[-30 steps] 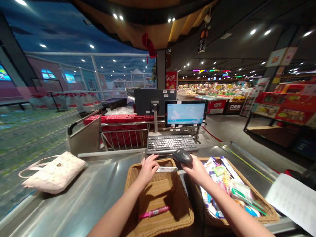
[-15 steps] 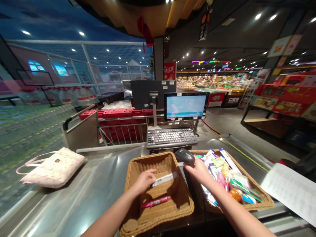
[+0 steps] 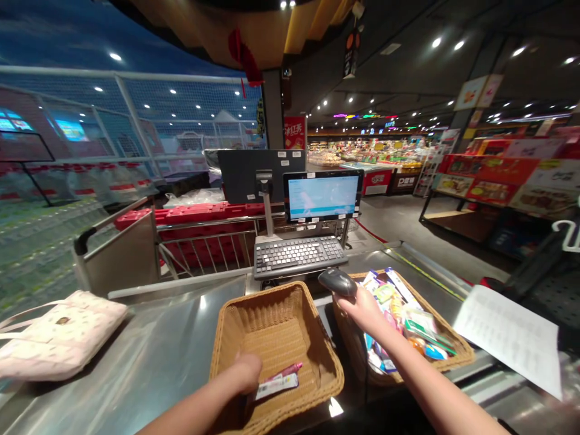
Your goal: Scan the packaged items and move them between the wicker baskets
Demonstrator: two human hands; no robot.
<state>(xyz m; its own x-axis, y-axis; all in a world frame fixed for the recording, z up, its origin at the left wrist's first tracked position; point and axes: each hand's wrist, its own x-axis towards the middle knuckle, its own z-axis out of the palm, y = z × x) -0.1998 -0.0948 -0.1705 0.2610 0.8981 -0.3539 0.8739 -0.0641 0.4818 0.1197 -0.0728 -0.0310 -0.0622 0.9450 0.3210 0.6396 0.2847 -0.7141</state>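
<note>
My right hand [image 3: 360, 308] is closed around a black handheld barcode scanner [image 3: 338, 282], held above the gap between two wicker baskets. Down inside the left wicker basket [image 3: 333, 371], my left hand [image 3: 247, 371] is blurred and its fingers are hidden. Right beside it lies a slim, flat packet with a white label [image 3: 277, 385]; whether the fingers grip its near end I cannot tell. A pink pen-shaped item [image 3: 294, 368] lies partly behind that packet on the basket floor. The right wicker basket [image 3: 462, 356] is heaped with small packaged goods [image 3: 399, 302], partly covered by my right forearm.
Behind the baskets stand a keyboard [image 3: 299, 254] and a lit monitor [image 3: 322, 196]. A pale handbag [image 3: 67, 332] rests on the metal counter [image 3: 167, 338] at left. Printed sheets [image 3: 510, 332] lie at right. A metal cart [image 3: 203, 241] stands beyond the counter.
The white-labelled packet has moved from mid-basket toward the front, beside the pink item, and my left hand moved down with it. The scanner stays in my right hand. The view has turned slightly right.
</note>
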